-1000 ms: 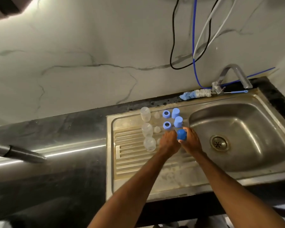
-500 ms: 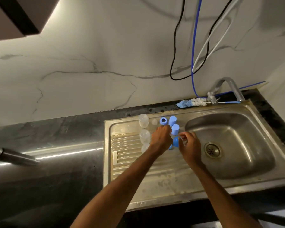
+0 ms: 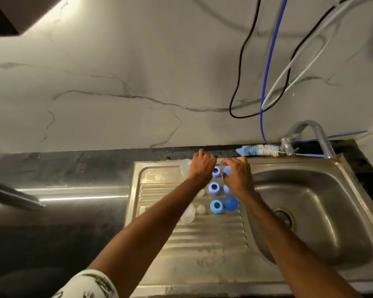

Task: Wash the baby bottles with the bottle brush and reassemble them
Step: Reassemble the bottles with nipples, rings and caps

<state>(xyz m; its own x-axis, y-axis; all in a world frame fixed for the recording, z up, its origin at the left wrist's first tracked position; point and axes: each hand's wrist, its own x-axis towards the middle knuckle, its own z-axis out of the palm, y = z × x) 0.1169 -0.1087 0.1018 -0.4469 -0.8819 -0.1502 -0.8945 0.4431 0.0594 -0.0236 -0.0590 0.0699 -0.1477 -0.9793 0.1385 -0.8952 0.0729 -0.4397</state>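
I've got both hands at the far edge of the ribbed steel drainboard [image 3: 202,244] | left hand [image 3: 202,166] curled, knuckles to me, grip hidden | right hand [image 3: 235,176] arched, I can't tell if it pinches | clear plastic bottle [image 3: 185,167] just beside left hand | three blue rings [image 3: 214,187] in a column, domed cap [image 3: 231,203] beside nearest | bristly brush [image 3: 256,150] on far rim
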